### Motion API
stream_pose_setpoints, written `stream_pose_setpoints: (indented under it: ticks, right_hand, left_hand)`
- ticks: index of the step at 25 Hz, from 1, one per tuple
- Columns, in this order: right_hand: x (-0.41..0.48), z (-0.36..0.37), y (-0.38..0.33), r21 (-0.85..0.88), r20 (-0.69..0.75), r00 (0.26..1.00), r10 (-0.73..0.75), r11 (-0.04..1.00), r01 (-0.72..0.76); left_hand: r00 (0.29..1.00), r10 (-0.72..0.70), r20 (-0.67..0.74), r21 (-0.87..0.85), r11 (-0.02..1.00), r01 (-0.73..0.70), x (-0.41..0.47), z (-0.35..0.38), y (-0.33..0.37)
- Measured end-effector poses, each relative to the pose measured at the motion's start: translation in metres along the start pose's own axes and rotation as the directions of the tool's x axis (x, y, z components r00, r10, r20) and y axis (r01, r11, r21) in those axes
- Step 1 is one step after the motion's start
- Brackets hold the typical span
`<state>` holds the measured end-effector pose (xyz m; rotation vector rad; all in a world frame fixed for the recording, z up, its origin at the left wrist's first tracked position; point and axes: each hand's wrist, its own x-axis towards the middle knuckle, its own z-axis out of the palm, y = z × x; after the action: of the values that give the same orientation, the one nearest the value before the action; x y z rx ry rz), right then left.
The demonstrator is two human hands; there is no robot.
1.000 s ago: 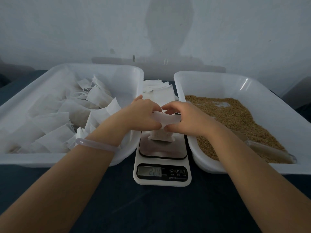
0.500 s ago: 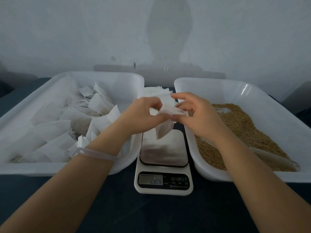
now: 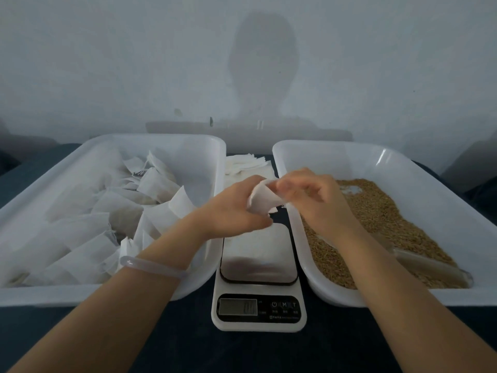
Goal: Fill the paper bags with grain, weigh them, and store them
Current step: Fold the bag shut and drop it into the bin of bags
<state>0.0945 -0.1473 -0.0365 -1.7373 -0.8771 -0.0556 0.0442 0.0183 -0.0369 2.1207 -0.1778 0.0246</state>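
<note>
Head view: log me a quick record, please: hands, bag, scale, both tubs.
left hand: grips paper bag above the scale's far end
right hand: pinches the bag's upper edge
scale: platform bare; display unreadable
left tub: piled bags inside
right tub: loose grain, scoop lying in it
spare bags: stacked behind the scale

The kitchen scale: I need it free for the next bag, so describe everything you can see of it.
The kitchen scale is a white plastic slab with a steel-looking platform and a dark front panel holding a grey display, unreadable, and three buttons. It lies flat on the dark cloth between the bag tub and the grain tub. Nothing rests on it; the left hand and right hand hold a paper bag above its far edge.
</note>
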Motion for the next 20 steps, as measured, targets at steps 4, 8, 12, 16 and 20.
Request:
stream_pose_setpoints:
  ticks: [4,8,12,16,20]
  right_hand:
    - [0.003,-0.003,0.002,0.023,-0.106,0.994,0.0,1.0,0.002]
    - [0.005,-0.019,0.007,-0.079,-0.103,0.994,0.018,0.996,-0.027]
    - [-0.008,-0.099,0.032,-0.621,0.013,0.913,0.408,0.718,-0.313]
    - [-0.062,-0.165,0.052,-0.769,0.039,0.65,0.759,0.438,-0.466]
    - [-0.075,-0.16,0.062,-0.826,0.027,0.701,0.712,0.411,-0.385]
  left_hand:
    - [1.0,-0.009,-0.015,0.251,0.968,0.013,0.001,0.001,-0.003]
    - [0.998,-0.03,-0.059,0.142,0.989,0.038,0.001,0.0,-0.001]
    - [0.992,-0.064,-0.109,-0.1,0.994,0.053,0.0,0.001,-0.004]
    - [0.987,-0.081,-0.135,-0.033,0.996,0.078,0.001,0.003,-0.006]
    - [0.986,-0.079,-0.146,0.021,0.996,0.083,-0.002,0.004,-0.004]
